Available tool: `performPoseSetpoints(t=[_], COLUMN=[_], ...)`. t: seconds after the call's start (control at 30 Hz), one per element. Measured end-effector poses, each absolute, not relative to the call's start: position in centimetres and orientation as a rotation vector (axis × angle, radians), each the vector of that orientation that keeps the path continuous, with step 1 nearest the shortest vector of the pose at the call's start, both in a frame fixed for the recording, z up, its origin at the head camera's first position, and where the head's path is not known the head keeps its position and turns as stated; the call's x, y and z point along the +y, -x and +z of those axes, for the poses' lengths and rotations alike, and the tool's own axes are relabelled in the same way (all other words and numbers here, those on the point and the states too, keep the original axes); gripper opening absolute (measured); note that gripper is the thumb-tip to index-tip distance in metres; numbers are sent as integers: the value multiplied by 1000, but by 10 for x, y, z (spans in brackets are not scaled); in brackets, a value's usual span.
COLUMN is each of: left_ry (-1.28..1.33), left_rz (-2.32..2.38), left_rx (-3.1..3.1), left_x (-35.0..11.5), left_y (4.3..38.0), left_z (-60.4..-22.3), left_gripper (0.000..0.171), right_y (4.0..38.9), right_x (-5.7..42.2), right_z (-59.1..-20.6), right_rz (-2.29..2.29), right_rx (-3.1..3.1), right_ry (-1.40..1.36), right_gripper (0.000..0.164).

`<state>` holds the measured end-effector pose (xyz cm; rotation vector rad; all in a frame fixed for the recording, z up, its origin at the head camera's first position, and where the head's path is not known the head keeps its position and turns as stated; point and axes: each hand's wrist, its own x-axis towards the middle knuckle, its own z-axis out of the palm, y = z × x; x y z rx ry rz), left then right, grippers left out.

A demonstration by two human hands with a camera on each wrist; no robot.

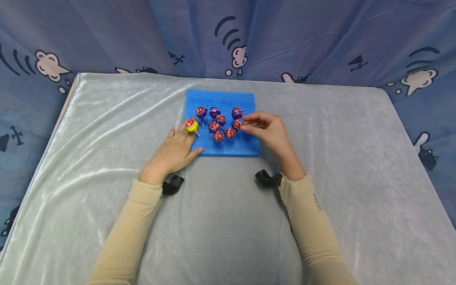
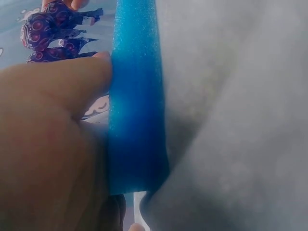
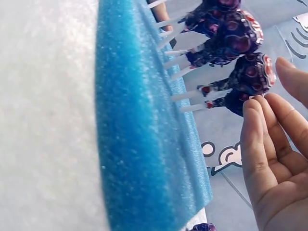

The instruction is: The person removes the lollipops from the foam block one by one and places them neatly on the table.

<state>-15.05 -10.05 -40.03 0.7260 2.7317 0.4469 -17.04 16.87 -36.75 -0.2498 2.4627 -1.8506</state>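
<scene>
Several dark purple lollipops with red-and-white tops stand stick-down in a blue foam block. A yellow lollipop leans at the block's left side, overlapping the fingers of my left hand. That hand lies with fingers spread along the left edge of the foam, thumb on its front corner. My right hand is at the right side of the group. Its fingertips are right at the head of a purple lollipop, with thumb and fingers apart in the right wrist view.
Pale grey velvety cloth covers the table under the foam. A patterned blue curtain hangs behind the table's far edge. A black wrist camera sits at the left cuff, another black camera at the right cuff.
</scene>
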Motion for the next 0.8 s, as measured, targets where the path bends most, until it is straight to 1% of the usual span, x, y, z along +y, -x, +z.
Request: performPoseSetpoints(t=[0.43, 0.8], left_ry=[-732, -733], left_rz=[491, 519], left_rx=[2726, 2717], left_x=[-102, -102], left_y=[152, 153], left_z=[-402, -403], left_gripper=[68, 69], right_y=[169, 169], right_x=[162, 160], right_z=[-368, -371], right_rz=[-1786, -1814], right_rx=[2501, 2494], right_ry=[243, 279], right_gripper=[28, 27])
